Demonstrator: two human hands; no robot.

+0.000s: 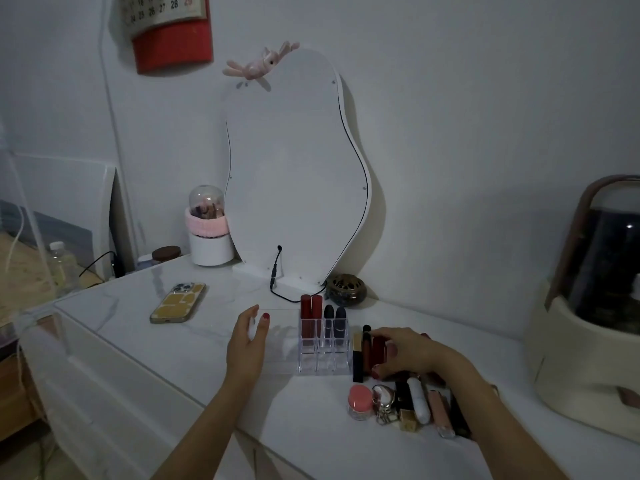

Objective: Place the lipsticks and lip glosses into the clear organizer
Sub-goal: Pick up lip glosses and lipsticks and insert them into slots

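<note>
Head: right hand (403, 351) on lipsticks (372, 351) beside organizer (322, 355) edge.

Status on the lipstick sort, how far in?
Done: four tubes stand in the organizer, two red and two dark, in the back row. In hand: the right hand touches the tubes lying beside it; left hand rests at the organizer's left. Left: the pile in front.
</note>
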